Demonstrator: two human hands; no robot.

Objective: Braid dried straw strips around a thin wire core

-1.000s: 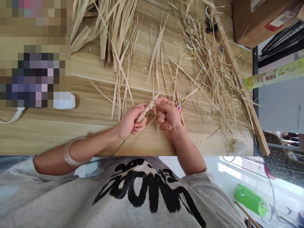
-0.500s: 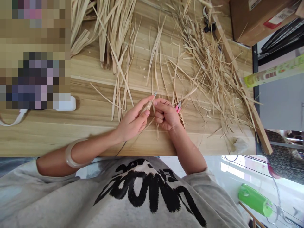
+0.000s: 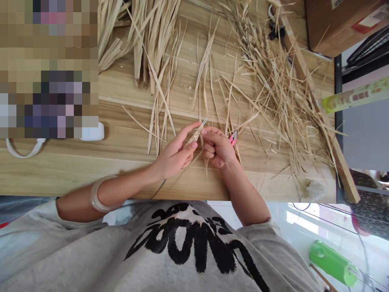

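Woven straw piece (image 3: 196, 134), slim and pale, was held slantwise between a person's two bare hands, just above the near part of a wood-grained worktop (image 3: 69, 172), with metal tips (image 3: 204, 120) poking out of its upper end. The left hand (image 3: 173, 159) had its grip clamped on the piece, the thumb on the near side and the forefinger stretched along the far side. The right hand (image 3: 219, 148) was at the upper end, its grip drawn together, thumb against curled forefinger; whether a strip was pinched there was too small to tell. Just beyond the right hand lay a small tool with pink handles (image 3: 233, 139), partly hidden by it.

Loose straw strips (image 3: 203, 65) were scattered over the middle of the worktop. A thick bundle of flat straw (image 3: 156, 36) lay at the upper left, and a tangled heap of straw (image 3: 273, 77) spread down the right side, against a long wooden bar (image 3: 345, 172). Past the bar stood a cardboard box (image 3: 343, 28). At the left, a white case (image 3: 95, 132) lay beside a blurred-out area. The person wore a grey shirt (image 3: 170, 263) with black lettering and a pale bangle (image 3: 96, 196) on the left forearm.
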